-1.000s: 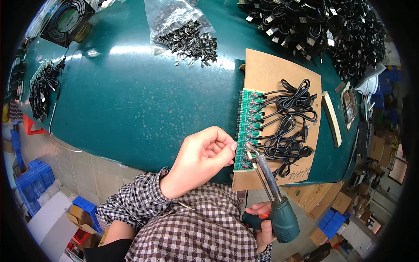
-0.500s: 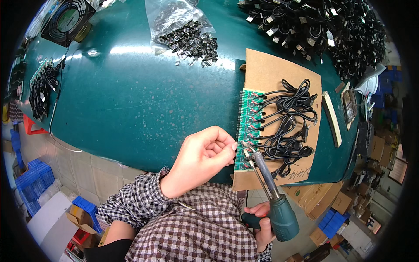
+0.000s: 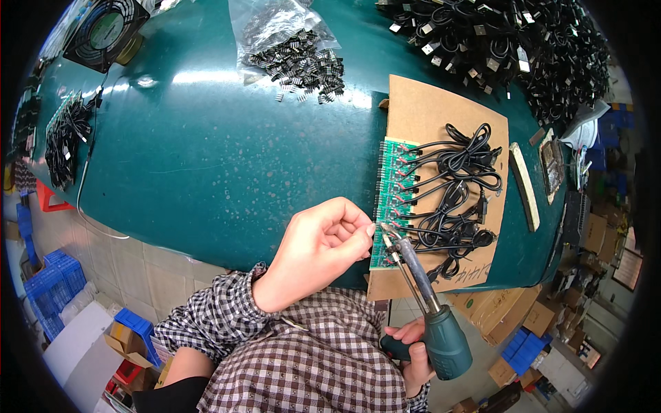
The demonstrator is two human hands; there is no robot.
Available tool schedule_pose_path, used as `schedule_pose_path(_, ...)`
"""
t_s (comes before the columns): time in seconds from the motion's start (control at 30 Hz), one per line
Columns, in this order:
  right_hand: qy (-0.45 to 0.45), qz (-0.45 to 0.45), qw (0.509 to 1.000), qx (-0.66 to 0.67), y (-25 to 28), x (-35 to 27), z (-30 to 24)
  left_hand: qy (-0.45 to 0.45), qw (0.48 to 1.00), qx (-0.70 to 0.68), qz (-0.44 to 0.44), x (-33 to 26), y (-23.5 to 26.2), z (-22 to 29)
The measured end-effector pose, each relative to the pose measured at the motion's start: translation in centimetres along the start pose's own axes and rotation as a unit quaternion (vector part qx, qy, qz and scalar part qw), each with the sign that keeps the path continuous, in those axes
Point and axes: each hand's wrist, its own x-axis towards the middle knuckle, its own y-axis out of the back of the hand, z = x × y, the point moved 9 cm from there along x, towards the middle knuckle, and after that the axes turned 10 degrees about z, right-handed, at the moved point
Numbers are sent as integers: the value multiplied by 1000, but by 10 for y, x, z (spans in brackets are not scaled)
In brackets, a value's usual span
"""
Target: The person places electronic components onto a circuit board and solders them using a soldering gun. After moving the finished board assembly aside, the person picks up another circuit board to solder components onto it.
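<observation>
A green circuit board strip (image 3: pixel 391 172) lies on a cardboard sheet (image 3: pixel 427 107), a row of pins along its left edge. Black cables (image 3: pixel 471 162) run from its right side in coiled loops. My right hand (image 3: pixel 412 354) grips a dark green soldering gun (image 3: pixel 447 344) by its handle, and the metal tip meets the lower half of the board. At the board's left edge my left hand (image 3: pixel 320 248) is closed in a pinch, thumb against forefinger, close to the soldering tip. Whatever sits between those fingertips is too small to make out.
A plastic bag (image 3: pixel 265 31) spills small black pin pieces (image 3: pixel 303 65) at the back. USB cables (image 3: pixel 482 41) are heaped at the far right. A fan (image 3: pixel 107 31) and more cabled boards (image 3: pixel 67 134) are at the left. A pale bar (image 3: pixel 525 186) lies beside the cardboard.
Almost nothing differs. Both hands, the soldering gun and the board keep their places, with only a slight shift of the view.
</observation>
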Motion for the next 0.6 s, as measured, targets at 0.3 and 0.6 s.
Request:
schedule_pose_path(0.3, 1, 32, 999, 8, 3, -3, 1, 0, 1000, -2, 1, 0, 1, 0)
schedule_pose_path(0.6, -3, 27, 1000, -13, 3, -8, 2, 6, 1000, 2, -8, -1, 4, 0)
